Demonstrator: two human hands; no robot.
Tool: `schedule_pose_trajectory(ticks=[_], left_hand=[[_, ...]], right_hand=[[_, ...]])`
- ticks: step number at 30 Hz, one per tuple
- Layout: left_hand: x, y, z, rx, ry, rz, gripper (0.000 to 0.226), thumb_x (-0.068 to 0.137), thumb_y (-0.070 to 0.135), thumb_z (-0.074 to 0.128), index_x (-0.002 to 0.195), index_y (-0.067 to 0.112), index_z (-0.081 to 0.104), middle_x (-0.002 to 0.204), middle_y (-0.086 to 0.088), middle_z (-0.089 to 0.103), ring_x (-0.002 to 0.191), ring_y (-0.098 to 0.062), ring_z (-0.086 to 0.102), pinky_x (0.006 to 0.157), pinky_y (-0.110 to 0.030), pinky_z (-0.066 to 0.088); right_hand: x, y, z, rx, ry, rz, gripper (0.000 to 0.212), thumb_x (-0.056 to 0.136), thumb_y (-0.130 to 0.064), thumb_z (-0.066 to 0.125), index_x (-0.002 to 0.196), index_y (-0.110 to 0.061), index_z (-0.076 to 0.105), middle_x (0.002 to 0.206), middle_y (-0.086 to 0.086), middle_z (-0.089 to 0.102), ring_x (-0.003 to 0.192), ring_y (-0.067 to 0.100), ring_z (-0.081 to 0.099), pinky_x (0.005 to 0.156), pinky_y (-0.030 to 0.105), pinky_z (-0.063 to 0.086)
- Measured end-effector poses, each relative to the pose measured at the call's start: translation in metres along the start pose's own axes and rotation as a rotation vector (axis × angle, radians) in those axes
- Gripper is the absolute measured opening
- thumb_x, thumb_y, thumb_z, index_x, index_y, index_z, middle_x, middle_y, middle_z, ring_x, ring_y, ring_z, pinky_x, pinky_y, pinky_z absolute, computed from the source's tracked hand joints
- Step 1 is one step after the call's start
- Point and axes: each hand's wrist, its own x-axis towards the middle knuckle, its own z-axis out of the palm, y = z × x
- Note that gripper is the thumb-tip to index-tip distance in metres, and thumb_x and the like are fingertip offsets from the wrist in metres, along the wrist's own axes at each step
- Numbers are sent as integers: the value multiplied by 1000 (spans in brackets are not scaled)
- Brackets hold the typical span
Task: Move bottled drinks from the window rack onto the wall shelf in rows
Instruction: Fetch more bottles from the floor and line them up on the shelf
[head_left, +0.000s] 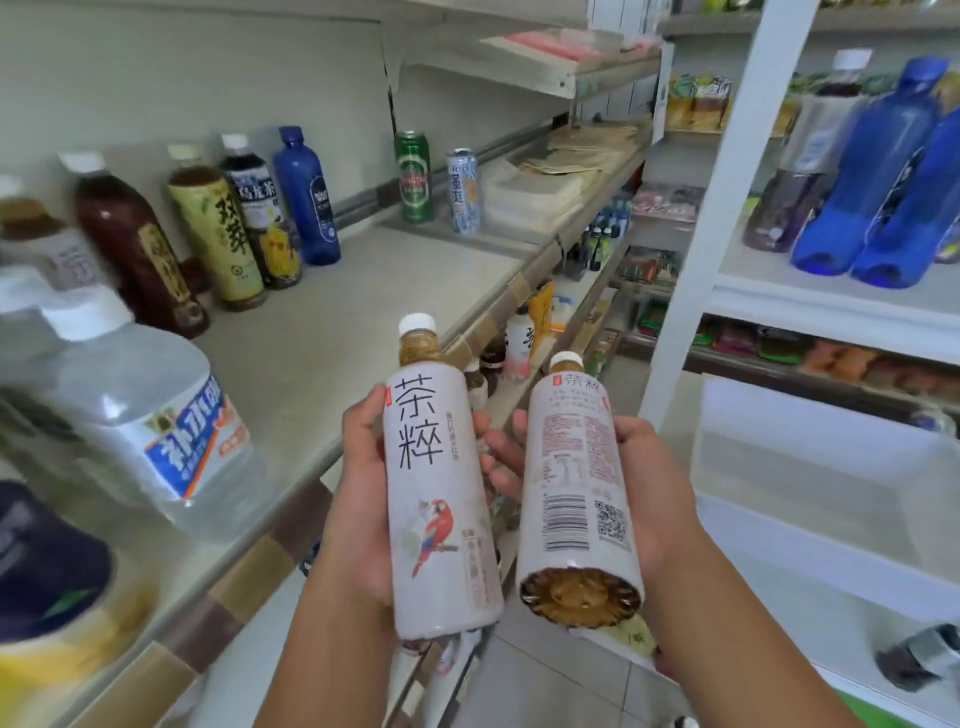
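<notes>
While drinks (218, 234) are lined along the wall shelf's (363, 291) back edge, the left hand (358, 499) is wrapped round a parrot-label tea bottle (441, 493), and a second tea bottle (576, 493) is grasped by the right hand (649, 483), both held beyond the shelf's front edge.

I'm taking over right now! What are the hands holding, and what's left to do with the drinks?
The left hand grips the parrot-label bottle; right hand grips the barcode-side bottle. Both bottles are in the air beside the wall shelf, not placed.
Done: a row of bottles stands on the shelf.
Left: probably set these two in the row; blue bottles stand on the white rack.
</notes>
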Motion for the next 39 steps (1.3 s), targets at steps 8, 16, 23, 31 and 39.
schedule_pose_trajectory(ticks=[8,16,23,31,39], left_hand=[[1,28,-32,117,17,39,63,84,66,47,92,11,76,91,-12,69,63,-25,62,59,-30,53],[-19,15,-16,195,48,27,74,73,71,54,109,8,69,93,-14,69,67,-27,62,63,-34,53],[-45,-20,-17,327,-127,118,97,41,76,81,105,4,74,72,-7,69,61,-15,66,63,-28,54],[-47,-67,49,293,103,86,47,65,40,82,96,6,75,88,-12,66,69,-27,64,64,-34,55],[-54,-71,75,485,203,262,62,67,39,79,117,9,60,91,-17,72,73,-29,70,65,-40,59]], right_hand=[[12,12,-11,71,-201,192,70,90,-55,66,140,-11,43,125,23,61,107,42,67,90,49,59],[-5,13,-3,-194,5,-127,51,91,-53,54,121,-15,69,101,14,71,73,32,66,68,44,59],[-35,-7,1,-448,-37,-146,54,77,-51,71,113,-11,70,95,14,75,78,29,73,73,50,61],[-63,-40,-20,-634,-107,-39,78,64,-59,76,123,-8,68,97,15,73,78,30,70,81,50,59],[-73,-53,-3,-856,-212,-178,64,67,-64,65,113,-20,65,93,7,78,82,23,77,66,38,61]])
